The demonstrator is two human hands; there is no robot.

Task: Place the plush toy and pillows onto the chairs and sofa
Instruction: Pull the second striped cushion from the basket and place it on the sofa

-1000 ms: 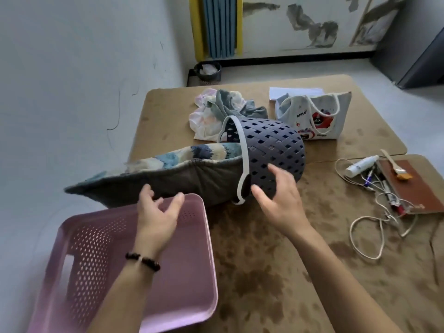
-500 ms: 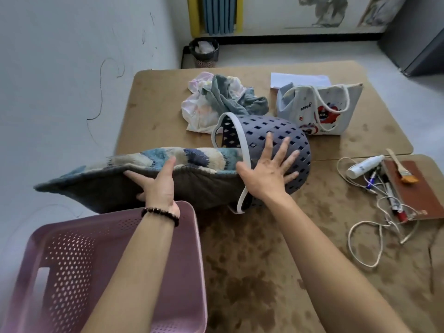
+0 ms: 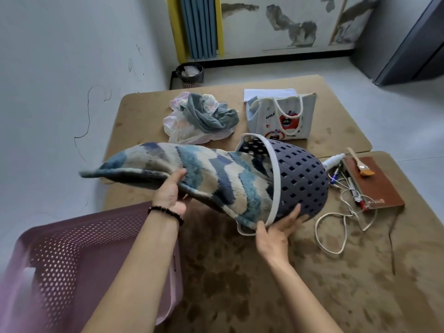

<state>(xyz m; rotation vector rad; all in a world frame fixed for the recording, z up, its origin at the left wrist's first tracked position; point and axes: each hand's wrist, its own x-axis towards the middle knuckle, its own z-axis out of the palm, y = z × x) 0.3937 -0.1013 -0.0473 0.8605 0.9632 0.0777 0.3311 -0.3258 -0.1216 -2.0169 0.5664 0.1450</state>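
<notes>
A flat blue, navy and cream patterned pillow [image 3: 192, 171] sticks out to the left from the mouth of a dark purple perforated basket [image 3: 300, 181] lying on its side on the brown table [image 3: 240, 272]. My left hand [image 3: 171, 191] grips the pillow's lower edge from beneath, thumb on top. My right hand [image 3: 278, 229] holds the basket's white rim and underside at its near edge. The pillow's right end is hidden inside the basket. No plush toy, chair or sofa is in sight.
A pink perforated bin [image 3: 72, 260] stands at the near left. A heap of cloth [image 3: 201, 116] and a white tote bag [image 3: 281, 116] sit at the back. A white cord [image 3: 341, 227], pens, a tube, a brush and a brown notebook [image 3: 372, 183] lie on the right.
The pillow has been raised and turned so its patterned face shows. My left hand shifted to grip its lower edge, and my right hand slid from the basket's top down to its near rim.
</notes>
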